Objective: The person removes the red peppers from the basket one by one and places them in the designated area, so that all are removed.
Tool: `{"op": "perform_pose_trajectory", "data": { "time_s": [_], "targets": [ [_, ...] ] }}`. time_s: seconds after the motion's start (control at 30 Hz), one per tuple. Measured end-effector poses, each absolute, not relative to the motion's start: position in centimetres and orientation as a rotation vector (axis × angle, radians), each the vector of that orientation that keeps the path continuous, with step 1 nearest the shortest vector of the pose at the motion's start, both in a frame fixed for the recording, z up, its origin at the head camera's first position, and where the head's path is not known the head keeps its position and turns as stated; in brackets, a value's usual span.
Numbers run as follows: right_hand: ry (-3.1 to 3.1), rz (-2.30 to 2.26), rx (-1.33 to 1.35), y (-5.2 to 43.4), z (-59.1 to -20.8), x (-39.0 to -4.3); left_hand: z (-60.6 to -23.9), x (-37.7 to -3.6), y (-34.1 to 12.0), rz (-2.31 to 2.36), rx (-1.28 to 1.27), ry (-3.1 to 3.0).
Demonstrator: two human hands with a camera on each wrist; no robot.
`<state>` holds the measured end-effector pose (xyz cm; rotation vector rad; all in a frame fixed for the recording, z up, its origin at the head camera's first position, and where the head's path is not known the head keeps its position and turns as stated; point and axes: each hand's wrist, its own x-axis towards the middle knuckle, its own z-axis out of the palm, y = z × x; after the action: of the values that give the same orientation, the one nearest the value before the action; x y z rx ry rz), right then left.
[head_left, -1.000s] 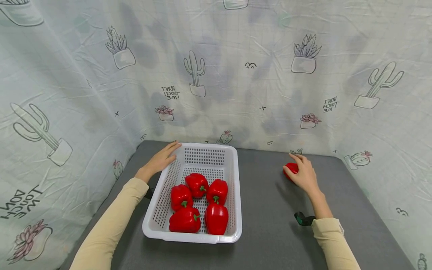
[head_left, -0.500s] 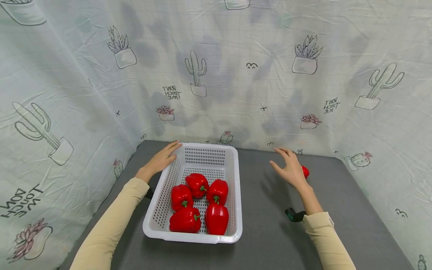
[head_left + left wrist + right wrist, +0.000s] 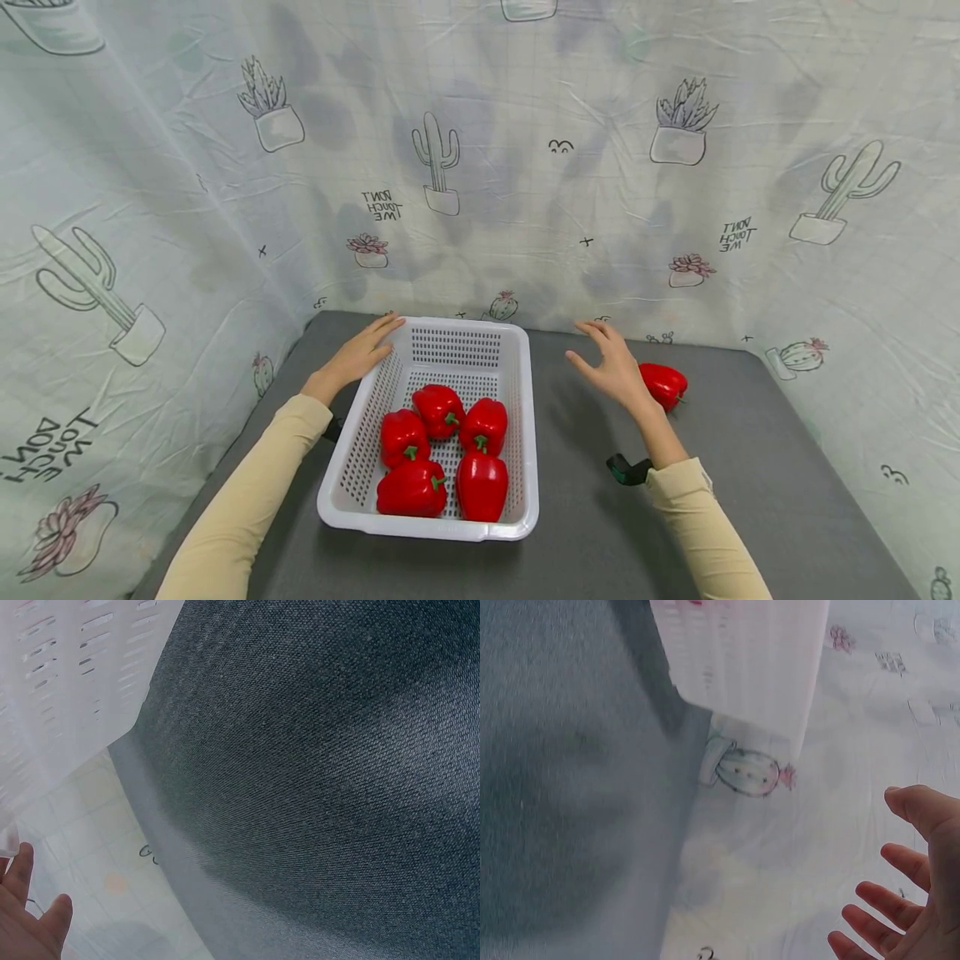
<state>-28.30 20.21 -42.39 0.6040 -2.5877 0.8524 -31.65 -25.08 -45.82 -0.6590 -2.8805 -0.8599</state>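
White basket [image 3: 525,433] on grey table [image 3: 585,533], five red peppers [image 3: 442,454] inside. Left hand [image 3: 356,354] laid flat on far left rim, fingers straight. Right hand [image 3: 611,367] spread wide, empty, between basket and loose pepper [image 3: 666,385]. Basket judged light, stiff but slightly flexible; best gripped at both side rims.

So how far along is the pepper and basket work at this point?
Five red peppers lie in the white basket. One pepper lies out on the grey mat. The right hand hovers open and empty between them; the left hand rests on the basket's far corner.
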Motion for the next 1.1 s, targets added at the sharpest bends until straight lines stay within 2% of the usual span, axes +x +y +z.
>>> {"op": "perform_pose_trajectory", "data": {
  "time_s": [1.1],
  "targets": [
    [-2.672, 0.767, 0.898, 12.9, -42.5, -26.9, -45.8, -31.6, -25.0, -0.881, -0.667, -2.879]
  ]
}}
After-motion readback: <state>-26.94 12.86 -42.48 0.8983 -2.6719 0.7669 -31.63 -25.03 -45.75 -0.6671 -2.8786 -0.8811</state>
